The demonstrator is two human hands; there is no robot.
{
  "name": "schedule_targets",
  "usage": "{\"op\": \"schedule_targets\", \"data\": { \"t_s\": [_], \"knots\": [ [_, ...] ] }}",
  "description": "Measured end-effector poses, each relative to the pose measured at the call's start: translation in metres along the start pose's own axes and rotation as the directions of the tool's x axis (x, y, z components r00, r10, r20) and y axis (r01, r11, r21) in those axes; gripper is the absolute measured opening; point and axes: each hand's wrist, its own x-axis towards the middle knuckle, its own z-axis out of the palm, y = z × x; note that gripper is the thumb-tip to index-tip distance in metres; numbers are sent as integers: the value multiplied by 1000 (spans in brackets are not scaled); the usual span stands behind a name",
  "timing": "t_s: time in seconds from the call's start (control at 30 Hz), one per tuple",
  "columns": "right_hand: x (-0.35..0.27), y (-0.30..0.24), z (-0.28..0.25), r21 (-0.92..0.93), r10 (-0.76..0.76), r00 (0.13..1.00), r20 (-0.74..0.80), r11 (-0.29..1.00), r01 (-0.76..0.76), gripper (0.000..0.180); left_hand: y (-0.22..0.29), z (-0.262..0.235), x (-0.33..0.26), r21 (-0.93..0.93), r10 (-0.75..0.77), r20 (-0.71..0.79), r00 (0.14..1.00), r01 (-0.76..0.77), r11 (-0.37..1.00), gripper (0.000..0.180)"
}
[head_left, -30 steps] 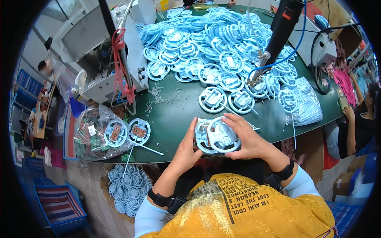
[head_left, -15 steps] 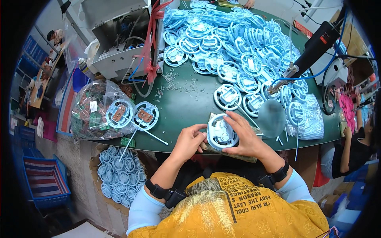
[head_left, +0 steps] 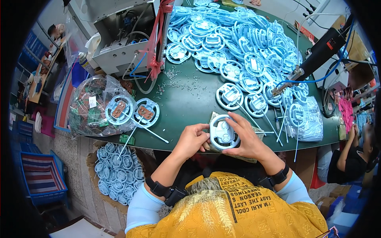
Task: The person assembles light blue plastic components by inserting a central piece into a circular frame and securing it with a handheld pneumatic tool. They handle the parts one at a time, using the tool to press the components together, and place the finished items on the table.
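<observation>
A light-blue plastic toy steering wheel [head_left: 224, 134] lies face up at the table's front edge, over a flat brownish pad [head_left: 247, 159]. My right hand [head_left: 248, 139] grips its right side, fingers over the far rim and thumb at the near rim. My left hand [head_left: 193, 139] is at the wheel's left rim, thumb and fingers pinched together. Whatever sits in that pinch, if anything, is hidden. Beyond my right hand are more light-blue wheels [head_left: 229, 96] with white sticks. A black electric screwdriver [head_left: 323, 47] hangs at the right, tip downward.
A large heap of blue wheels [head_left: 246, 43] covers the far table. Loose screws [head_left: 174, 81] lie left of it, near a metal machine [head_left: 127, 51]. Two wheels with brown boards [head_left: 146, 114] rest beside a bag of circuit boards [head_left: 89, 109]. A carton of wheels [head_left: 119, 174] stands below left.
The view has shifted slightly. A grey round disc beside my right hand is gone from sight, and white sticks show there now. Both hands keep nearly the same pose at the wheel.
</observation>
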Motion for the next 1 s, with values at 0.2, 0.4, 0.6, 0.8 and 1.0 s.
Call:
{"op": "schedule_targets", "data": {
  "t_s": [0.2, 0.4, 0.6, 0.8, 1.0],
  "knots": [
    [-2, -1, -1, -19, 18, 1000, 4, 1000, -18, 100, -2, 2, 2, -14, 1, -7, 1000, -1, 1000, 36],
    [-4, -3, -2, -40, 24, 1000, -5, 999, -25, 100, -2, 2, 1, -20, -2, 3, 1000, 2, 1000, 35],
    [-5, -6, -2, -54, 39, 999, 6, 998, -39, 100, -3, 3, 1, -33, 14, -13, 1000, -14, 999, 33],
    [-2, -8, -4, -86, 56, 998, 28, 995, -54, 98, -3, 3, 3, -23, -3, -8, 1000, 3, 1000, 35],
    [-1, -9, -5, -130, 42, 998, 48, 991, -35, 95, 12, 2, 11, -69, -69, 20, 997, 70, 995, 36]
  ]
}}
